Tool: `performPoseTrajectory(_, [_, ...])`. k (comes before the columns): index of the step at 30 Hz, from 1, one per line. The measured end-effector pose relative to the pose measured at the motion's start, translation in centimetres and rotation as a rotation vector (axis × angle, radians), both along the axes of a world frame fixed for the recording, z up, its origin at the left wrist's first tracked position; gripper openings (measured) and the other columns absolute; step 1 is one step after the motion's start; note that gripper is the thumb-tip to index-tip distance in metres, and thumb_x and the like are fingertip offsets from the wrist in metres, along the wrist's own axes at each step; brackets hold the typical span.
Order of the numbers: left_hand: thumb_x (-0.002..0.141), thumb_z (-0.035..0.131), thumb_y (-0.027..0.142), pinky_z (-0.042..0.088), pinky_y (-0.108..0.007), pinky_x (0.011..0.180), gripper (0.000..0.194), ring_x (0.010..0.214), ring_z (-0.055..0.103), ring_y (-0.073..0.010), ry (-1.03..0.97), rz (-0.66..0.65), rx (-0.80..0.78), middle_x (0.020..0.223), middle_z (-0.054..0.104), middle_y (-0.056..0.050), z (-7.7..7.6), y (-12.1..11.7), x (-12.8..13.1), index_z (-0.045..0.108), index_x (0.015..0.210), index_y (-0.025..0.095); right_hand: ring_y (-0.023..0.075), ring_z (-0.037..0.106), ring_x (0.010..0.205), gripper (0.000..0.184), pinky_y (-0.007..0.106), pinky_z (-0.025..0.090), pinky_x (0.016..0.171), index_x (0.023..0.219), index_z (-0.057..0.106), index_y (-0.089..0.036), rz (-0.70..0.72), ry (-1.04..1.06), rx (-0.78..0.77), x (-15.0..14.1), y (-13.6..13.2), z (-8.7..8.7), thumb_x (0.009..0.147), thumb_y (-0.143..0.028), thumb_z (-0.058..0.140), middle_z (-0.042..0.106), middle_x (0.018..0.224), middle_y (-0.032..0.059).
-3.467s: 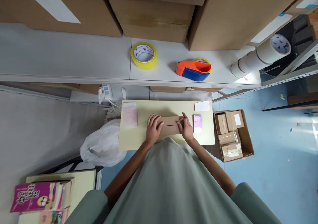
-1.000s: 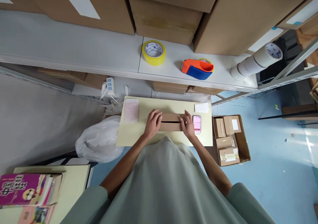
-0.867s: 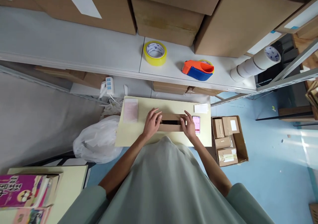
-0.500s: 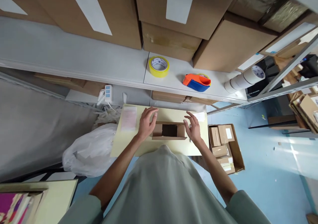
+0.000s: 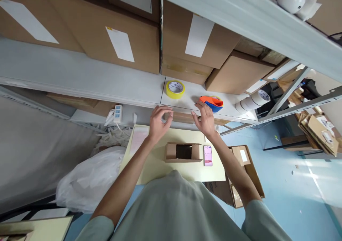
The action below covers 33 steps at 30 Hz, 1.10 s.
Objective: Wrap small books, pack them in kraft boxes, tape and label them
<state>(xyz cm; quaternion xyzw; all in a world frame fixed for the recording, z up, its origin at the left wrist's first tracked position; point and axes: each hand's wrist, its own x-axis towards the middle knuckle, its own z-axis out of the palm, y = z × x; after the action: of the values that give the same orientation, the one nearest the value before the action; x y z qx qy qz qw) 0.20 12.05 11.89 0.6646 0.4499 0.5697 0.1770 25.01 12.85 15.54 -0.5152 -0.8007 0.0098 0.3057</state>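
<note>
Cardboard box (image 5: 184,160), small and oblong, sits on a pale yellow table (image 5: 155,169) just below the center of the frame, its short end flaps folded inward around a dark opening. A smartphone (image 5: 207,156) with a pink screen lies just to its right, and a pinkish sheet (image 5: 139,137) rests at the table's upper left corner.

Above the box, a person in a gray-green top (image 5: 173,205) raises both bare hands toward a gray metal shelf (image 5: 133,88). The left hand (image 5: 160,121) is spread in a loose curve, thumb apart from the fingers. The right hand (image 5: 205,120), thumb also held away, overlaps the left end of an orange-and-blue tape dispenser (image 5: 213,105); whether the fingertips touch it cannot be told.

A yellow tape roll (image 5: 173,95) lies on the shelf left of the dispenser, with white rolls (image 5: 252,101) in a leaning row to the right. Large cartons (image 5: 144,52) line the upper part of the frame. A white power strip (image 5: 118,114) shows at center left, above a translucent plastic bag (image 5: 85,180); at lower right, an open carton (image 5: 258,177) on the blue floor holds smaller boxes.
</note>
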Motion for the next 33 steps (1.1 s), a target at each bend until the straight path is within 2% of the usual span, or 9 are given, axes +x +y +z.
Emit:
performPoseTrajectory(4, [0.104,0.060,0.023,0.057,-0.050,0.113,0.013,0.116,0.075,-0.0237,-0.018,-0.002,0.031,0.111,0.081,-0.003,1.2,0.4,0.1,0.072,0.100,0.026,0.0353,0.058,0.147,0.044,0.061,0.047,0.123,0.144,0.062,-0.024,0.035,-0.029,0.025,-1.0,1.3,0.6,0.115,-0.053,0.044,0.065,0.153,0.0158])
performPoseTrajectory(7, [0.104,0.057,0.020,0.057,-0.049,0.113,0.017,0.117,0.074,-0.0236,-0.003,0.006,0.016,0.112,0.081,-0.003,1.4,0.5,-0.1,0.073,0.104,0.026,0.0356,0.058,0.146,0.047,0.061,0.046,0.123,0.145,0.061,-0.023,0.025,-0.040,0.033,-0.3,2.2,0.3,0.115,-0.054,0.043,0.065,0.152,0.0166])
performPoseTrajectory(11, [0.104,0.052,0.016,0.058,-0.047,0.112,0.025,0.118,0.074,-0.0229,-0.013,-0.004,0.007,0.112,0.080,-0.003,1.1,0.5,-0.4,0.074,0.104,0.026,0.0394,0.061,0.136,0.054,0.063,0.048,0.118,0.142,0.062,-0.020,-0.079,-0.063,0.039,3.3,3.7,-0.7,0.113,-0.062,0.045,0.067,0.142,0.0210])
performPoseTrajectory(16, [0.104,0.052,0.017,0.060,-0.044,0.107,0.025,0.114,0.075,-0.0217,-0.020,-0.007,-0.014,0.110,0.081,-0.003,0.5,0.2,0.3,0.075,0.103,0.026,0.0435,0.062,0.129,0.076,0.068,0.046,0.114,0.136,0.061,-0.014,-0.225,-0.113,0.016,9.6,5.8,-2.9,0.101,-0.081,0.054,0.068,0.133,0.0271])
performPoseTrajectory(21, [0.105,0.053,0.019,0.062,-0.043,0.104,0.024,0.110,0.076,-0.0217,-0.027,-0.042,-0.020,0.109,0.082,-0.003,-0.1,-0.9,2.2,0.075,0.103,0.025,0.0429,0.069,0.116,0.067,0.069,0.046,0.113,0.127,0.065,-0.014,-0.198,-0.166,-0.070,12.1,6.9,-4.0,0.101,-0.075,0.060,0.076,0.112,0.0252])
performPoseTrajectory(23, [0.107,0.053,0.022,0.061,-0.043,0.104,0.022,0.111,0.076,-0.0219,-0.037,-0.051,-0.032,0.111,0.082,-0.003,-0.2,-1.8,2.8,0.075,0.107,0.025,0.0417,0.071,0.112,0.064,0.066,0.049,0.112,0.126,0.065,-0.016,-0.141,-0.165,-0.076,11.8,6.1,-3.7,0.103,-0.075,0.057,0.077,0.109,0.0223])
performPoseTrajectory(26, [0.109,0.055,0.029,0.061,-0.041,0.106,0.021,0.114,0.075,-0.0226,-0.046,-0.045,-0.086,0.117,0.081,-0.005,0.0,-3.7,3.0,0.074,0.117,0.025,0.0409,0.074,0.109,0.064,0.061,0.055,0.107,0.126,0.064,-0.020,-0.061,-0.171,-0.079,10.7,3.2,-3.2,0.104,-0.079,0.051,0.078,0.109,0.0192])
performPoseTrajectory(29, [0.109,0.059,0.035,0.060,-0.042,0.110,0.028,0.121,0.074,-0.0238,-0.053,-0.044,-0.141,0.129,0.077,-0.006,0.5,-5.9,2.7,0.070,0.132,0.025,0.0404,0.077,0.098,0.068,0.054,0.063,0.088,0.128,0.062,-0.021,-0.035,-0.216,-0.138,9.3,-1.1,-2.9,0.103,-0.083,0.048,0.079,0.103,0.0178])
performPoseTrajectory(33, [0.107,0.063,0.036,0.060,-0.043,0.113,0.036,0.128,0.071,-0.0250,-0.060,-0.093,-0.174,0.140,0.073,-0.006,1.0,-8.5,2.1,0.066,0.142,0.027,0.0354,0.078,0.079,0.064,0.045,0.063,0.068,0.126,0.062,-0.022,0.006,-0.275,-0.177,7.3,-6.3,-2.5,0.104,-0.081,0.050,0.078,0.091,0.0140])
